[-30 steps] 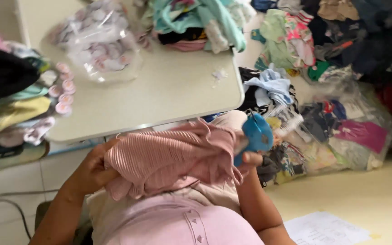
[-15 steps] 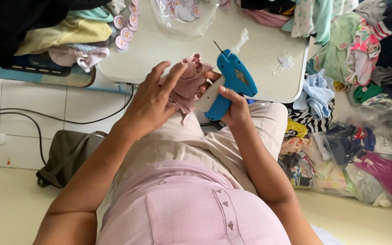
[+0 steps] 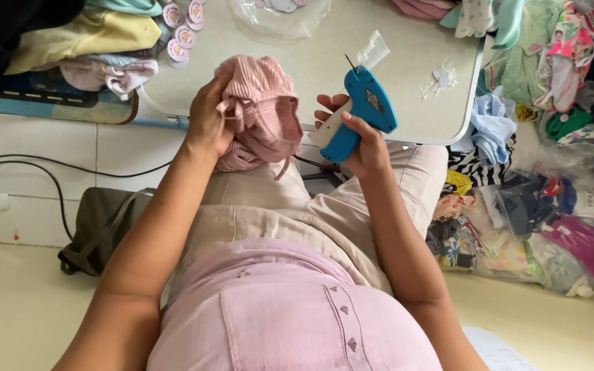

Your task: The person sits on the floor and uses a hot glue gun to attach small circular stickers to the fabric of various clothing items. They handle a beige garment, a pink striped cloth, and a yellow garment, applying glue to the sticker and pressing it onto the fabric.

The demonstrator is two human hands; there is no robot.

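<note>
Table: a pale, round-cornered table (image 3: 393, 103) fills the upper middle, its near edge just beyond the person's knees.
Clothes heap: mixed coloured garments (image 3: 551, 62) and clear bags spread over the floor from 1 to 4 o'clock.
Folded stack: yellow, mint and pale pink clothes (image 3: 84, 41) lie piled at 10 o'clock on the table's left end.
Grey bag: a slumped olive-grey bag (image 3: 97, 230) sits on the floor at 8 o'clock, beside the person's left arm.
Pink garment: a ribbed pink garment (image 3: 262, 110) is bunched up just above centre, over the table's near edge, at about 11 o'clock.
Left hand: the left hand (image 3: 207, 120) is closed around the garment's left side, thumb and fingers pressed into the cloth.
Tagging gun: a blue tagging gun (image 3: 359, 113) with a white trigger sits at 12 to 1 o'clock, needle pointing up over the table, a clear strip of fasteners sticking out of its top.
Right hand: the right hand (image 3: 362, 141) is wrapped tight round the gun's grip, fingers curled over the trigger.
Round tags: small pink and white round tags (image 3: 180, 27) lie at 11 o'clock beside the folded stack.
Scraps: tiny white plastic bits (image 3: 441, 79) lie on the table at 1 o'clock.
</note>
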